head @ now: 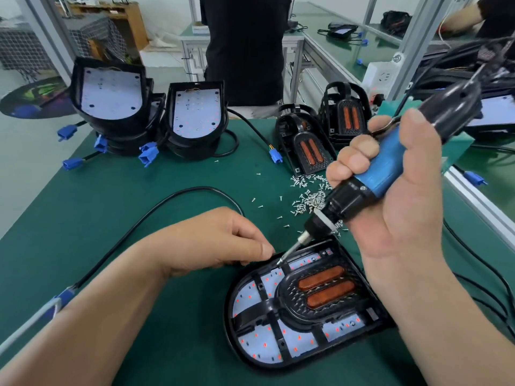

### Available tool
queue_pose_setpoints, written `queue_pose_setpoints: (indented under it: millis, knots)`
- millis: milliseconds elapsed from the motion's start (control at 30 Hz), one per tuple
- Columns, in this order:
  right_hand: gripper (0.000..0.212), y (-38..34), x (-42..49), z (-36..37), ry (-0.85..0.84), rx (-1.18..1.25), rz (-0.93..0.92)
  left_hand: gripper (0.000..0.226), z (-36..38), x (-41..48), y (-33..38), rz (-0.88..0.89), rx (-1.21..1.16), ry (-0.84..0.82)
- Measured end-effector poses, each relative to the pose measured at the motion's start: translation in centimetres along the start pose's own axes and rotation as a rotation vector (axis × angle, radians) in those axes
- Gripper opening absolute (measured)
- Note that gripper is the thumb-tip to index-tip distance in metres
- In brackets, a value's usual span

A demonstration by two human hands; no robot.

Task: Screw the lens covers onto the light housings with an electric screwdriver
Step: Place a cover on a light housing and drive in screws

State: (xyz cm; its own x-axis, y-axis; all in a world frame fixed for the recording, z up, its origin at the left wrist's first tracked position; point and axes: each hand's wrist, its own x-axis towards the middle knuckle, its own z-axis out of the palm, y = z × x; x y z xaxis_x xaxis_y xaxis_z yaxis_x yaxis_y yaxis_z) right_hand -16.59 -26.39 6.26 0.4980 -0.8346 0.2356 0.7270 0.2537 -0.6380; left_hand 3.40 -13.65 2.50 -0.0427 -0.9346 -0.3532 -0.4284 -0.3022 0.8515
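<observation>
Gripping driver [386, 166] in right hand [405, 210], bit on housing [228, 316] corner; left hand [220, 240] curled beside tip, grasp unclear

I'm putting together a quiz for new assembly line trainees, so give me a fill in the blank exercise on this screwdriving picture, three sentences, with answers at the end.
1. The right hand grips an electric screwdriver whose handle is ___.
2. The left hand lies at the rim of the near light housing, over the ___ mat.
3. Loose ___ lie scattered on the mat beyond that housing.
Answers: blue; green; screws.
</observation>
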Motion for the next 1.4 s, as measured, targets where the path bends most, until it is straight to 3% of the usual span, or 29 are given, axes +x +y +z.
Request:
queue_pose_setpoints:
  millis: [100,300,433,567,867,1100,1400]
  knots:
    - [0.022,0.7,-0.6,0.5,-0.054,-0.063,0.026,0.012,-0.1,-0.1,-0.3,0.031,-0.037,-0.009]
    - [0.02,1.5,-1.1,0.8,-0.148,-0.146,0.017,0.02,0.2,0.0,-0.3,0.053,-0.017,-0.008]
    - [0.041,1.9,-1.2,1.0,-0.237,-0.197,0.004,0.02,0.3,0.0,-0.3,0.066,-0.014,-0.002]
    - [0.047,2.2,-1.4,1.2,-0.283,-0.219,0.024,0.022,0.3,-0.1,-0.2,0.062,-0.023,-0.001]
    - [0.052,2.4,-1.8,1.3,-0.318,-0.239,0.043,0.016,0.3,-0.4,-0.1,0.067,-0.037,-0.007]
    - [0.052,2.5,-1.9,1.5,-0.5,-0.228,0.077,0.016,0.6,-0.3,0.2,0.067,0.001,0.013]
    - [0.048,2.6,-1.5,1.6,-0.589,-0.2,0.167,0.04,0.9,-0.1,0.4,0.08,0.11,0.026]
